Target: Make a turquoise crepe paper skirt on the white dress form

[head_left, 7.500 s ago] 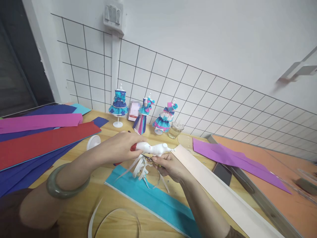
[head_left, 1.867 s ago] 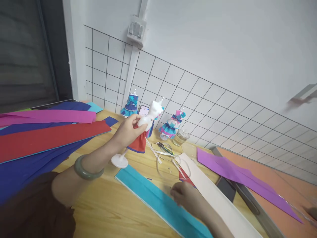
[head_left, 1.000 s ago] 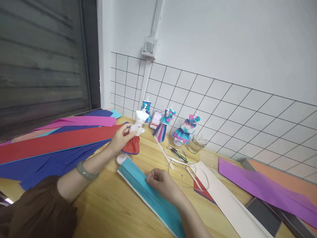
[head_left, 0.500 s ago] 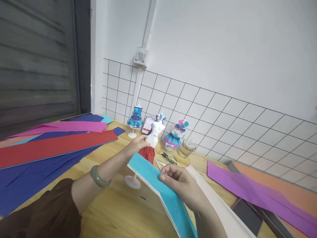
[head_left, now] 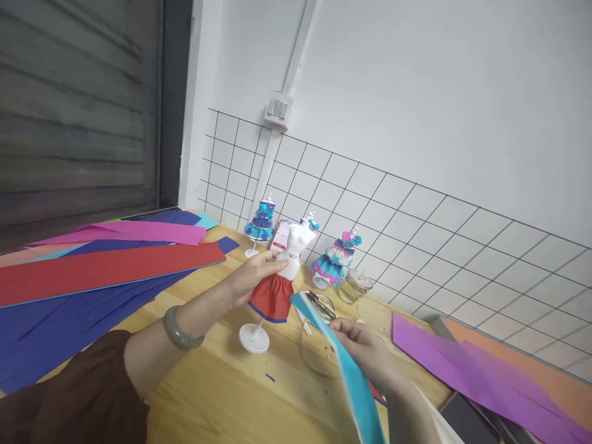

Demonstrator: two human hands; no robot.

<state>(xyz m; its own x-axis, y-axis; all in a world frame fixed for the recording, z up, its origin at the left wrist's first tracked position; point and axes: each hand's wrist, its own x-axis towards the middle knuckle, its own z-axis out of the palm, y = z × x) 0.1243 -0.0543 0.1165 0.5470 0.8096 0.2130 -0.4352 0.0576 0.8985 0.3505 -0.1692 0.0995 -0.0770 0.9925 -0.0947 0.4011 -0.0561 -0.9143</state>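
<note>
My left hand [head_left: 259, 271] is closed around the waist of a small white mannequin [head_left: 298, 242], tilted on its round white base. A gathered red skirt [head_left: 274, 298] with a blue hem hangs at the mannequin's hips. To the right, my right hand [head_left: 361, 345] pinches a long turquoise strip [head_left: 348, 370] with a white edge. The strip's upper end is beside the skirt, and its lower end runs down out of view. Scissors [head_left: 321, 304] lie on the table behind the strip.
Dressed mannequins stand at the back, one blue [head_left: 259, 221] and one pink and turquoise [head_left: 330, 265], near a glass cup [head_left: 355, 285]. Red [head_left: 111, 271], blue and pink sheets cover the left side; purple sheets [head_left: 462, 364] and a dark phone [head_left: 468, 419] lie right.
The turquoise strip has moved right and turned more edge-on, uncovering the red skirt and the mannequin's base. My right hand has shifted right and down. The view has moved slightly.
</note>
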